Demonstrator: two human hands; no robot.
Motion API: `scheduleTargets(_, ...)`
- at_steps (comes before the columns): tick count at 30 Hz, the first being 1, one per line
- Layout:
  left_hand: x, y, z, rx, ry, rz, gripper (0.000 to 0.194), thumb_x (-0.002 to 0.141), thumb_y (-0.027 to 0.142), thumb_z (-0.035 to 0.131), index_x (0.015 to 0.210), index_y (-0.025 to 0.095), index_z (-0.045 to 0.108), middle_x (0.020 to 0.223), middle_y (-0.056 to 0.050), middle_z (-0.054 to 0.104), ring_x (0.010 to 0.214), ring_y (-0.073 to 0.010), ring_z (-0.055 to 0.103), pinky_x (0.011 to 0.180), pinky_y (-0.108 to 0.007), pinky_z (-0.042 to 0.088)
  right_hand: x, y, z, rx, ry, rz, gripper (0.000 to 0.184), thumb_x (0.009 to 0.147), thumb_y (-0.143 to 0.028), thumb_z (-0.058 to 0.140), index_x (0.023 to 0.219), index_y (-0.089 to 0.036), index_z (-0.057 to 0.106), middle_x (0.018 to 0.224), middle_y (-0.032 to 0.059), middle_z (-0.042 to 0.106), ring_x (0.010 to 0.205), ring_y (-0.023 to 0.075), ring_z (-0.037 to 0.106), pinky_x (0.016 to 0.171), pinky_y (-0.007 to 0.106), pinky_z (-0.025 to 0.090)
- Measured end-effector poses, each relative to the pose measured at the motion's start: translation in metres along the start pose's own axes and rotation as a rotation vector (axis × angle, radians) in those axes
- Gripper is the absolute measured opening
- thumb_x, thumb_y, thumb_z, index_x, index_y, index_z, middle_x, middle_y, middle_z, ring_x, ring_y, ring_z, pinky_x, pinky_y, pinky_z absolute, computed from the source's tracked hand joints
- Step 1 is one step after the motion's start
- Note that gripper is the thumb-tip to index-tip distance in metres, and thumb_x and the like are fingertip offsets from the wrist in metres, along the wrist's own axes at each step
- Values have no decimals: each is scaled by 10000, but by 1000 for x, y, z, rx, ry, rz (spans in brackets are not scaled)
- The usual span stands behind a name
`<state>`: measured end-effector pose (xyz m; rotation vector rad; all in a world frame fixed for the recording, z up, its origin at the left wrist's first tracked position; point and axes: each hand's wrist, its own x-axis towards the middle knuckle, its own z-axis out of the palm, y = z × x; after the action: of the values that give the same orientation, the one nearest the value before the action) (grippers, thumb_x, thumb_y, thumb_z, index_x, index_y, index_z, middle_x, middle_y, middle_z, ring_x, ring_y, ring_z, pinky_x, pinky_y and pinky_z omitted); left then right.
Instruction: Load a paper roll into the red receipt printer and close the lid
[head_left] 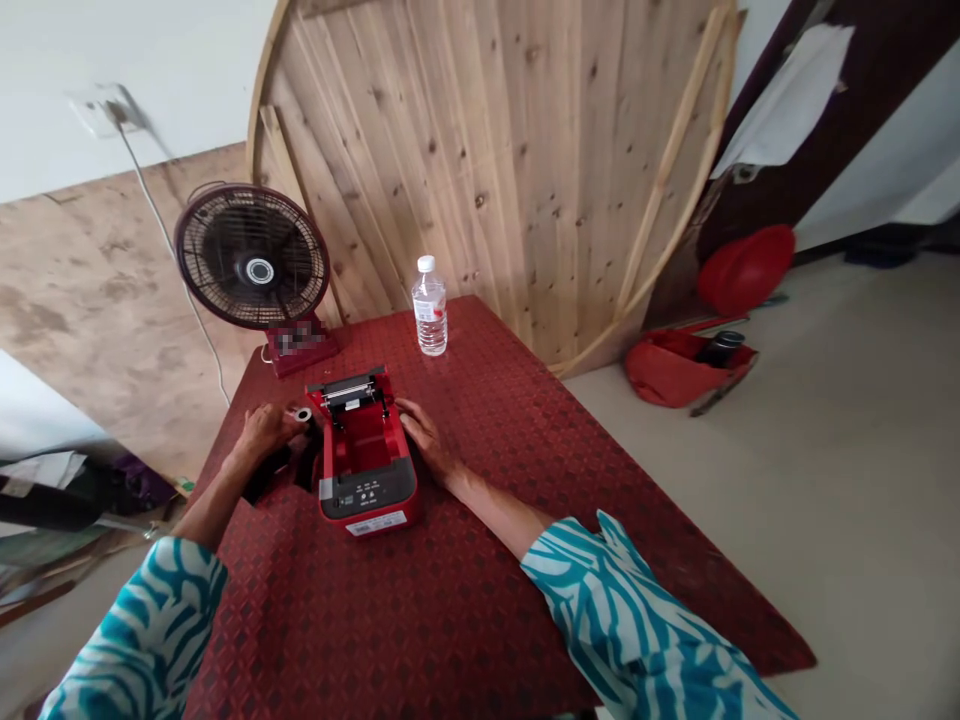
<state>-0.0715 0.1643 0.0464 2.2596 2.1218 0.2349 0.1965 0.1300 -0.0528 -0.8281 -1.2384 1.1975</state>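
Observation:
A red and black receipt printer (367, 490) sits on the table with its lid (351, 392) raised at the back. Its red inner bay is exposed, and I see no roll inside. Left of it, my left hand (264, 432) is closed, fingertips at a small white paper roll (303, 415) with a dark core. Part of that roll is hidden by the fingers. My right hand (426, 436) rests against the printer's right side near the hinge, fingers stretched out and loosely together. Dark items lie between my left hand and the printer, too unclear to name.
A maroon fan (259, 268) stands at the table's back left, with a clear plastic bottle (430, 315) upright at the back. The red patterned table (480, 600) meets a large round wooden board (495, 170) behind. Red bag (667, 370) and red basin (748, 270) are to the right.

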Motion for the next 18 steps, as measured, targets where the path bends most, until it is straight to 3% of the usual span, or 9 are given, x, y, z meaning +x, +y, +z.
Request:
scheduleTargets(5,-4,-5,3,-13,-25,21,379,784,359,569,1117,212,672,1101,-99,722,1101,-300,624,953,-394,437,0,0,0,29,-7,-1,417,843,-496,516,1192,-275,573,1241,43,639,1189,218,562,1074,417,378)
scheduleTargets(9,-13,-43,-6,-389,75,-52,563,802,521,535,1227,157,597,1239,-133,658,1121,-265,624,925,-345,491,-1,-3,0,21,-2,5,402,849,-492,515,1183,-279,589,1242,38,640,1197,220,555,1084,420,370)
scheduleTargets(12,-26,-77,-8,-665,153,-201,666,689,608,641,1161,140,625,1186,-153,683,1126,-287,622,950,-384,496,-1,-3,-1,22,4,2,395,845,-495,522,1170,-284,597,1239,32,643,1193,221,557,1078,417,378)
scheduleTargets(15,-37,-92,-4,-793,25,-233,782,505,626,772,1104,139,650,1142,-167,701,1106,-314,632,953,-409,502,-1,-2,0,28,15,-6,396,838,-499,528,1156,-276,606,1228,38,648,1188,225,559,1072,418,380)
scheduleTargets(18,-41,-87,3,-832,-131,-180,810,491,600,799,1152,160,639,1156,-145,699,1057,-307,659,919,-402,525,-1,-2,-1,12,18,-4,402,838,-497,526,1158,-268,607,1227,45,648,1192,226,554,1074,417,374)
